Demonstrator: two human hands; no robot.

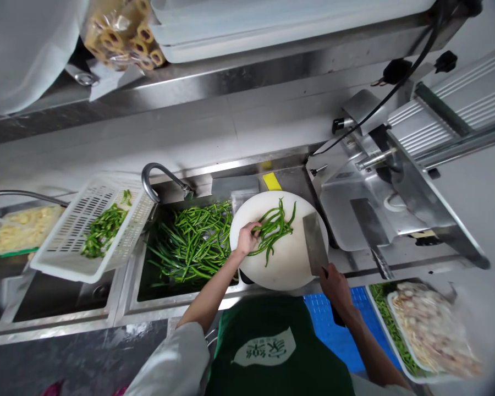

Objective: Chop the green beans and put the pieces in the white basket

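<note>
On the round white cutting board (289,275) lies a loose bunch of long green peppers (277,226). My left hand (248,240) is closed over the bunch's left end, with the fingertips partly hidden. A cleaver (314,242) is in my right hand (336,289), which grips its dark handle. Its broad blade is over the board's right side, apart from the peppers. More long green peppers (204,234) fill the sink just left of the board.
A white plastic basket (61,258) holding cut green pieces stands left, near a curved faucet (148,179). At right are a metal slicer (433,192) and a second cleaver (369,223). A tray (390,330) of food sits lower right. A steel shelf (231,82) runs overhead.
</note>
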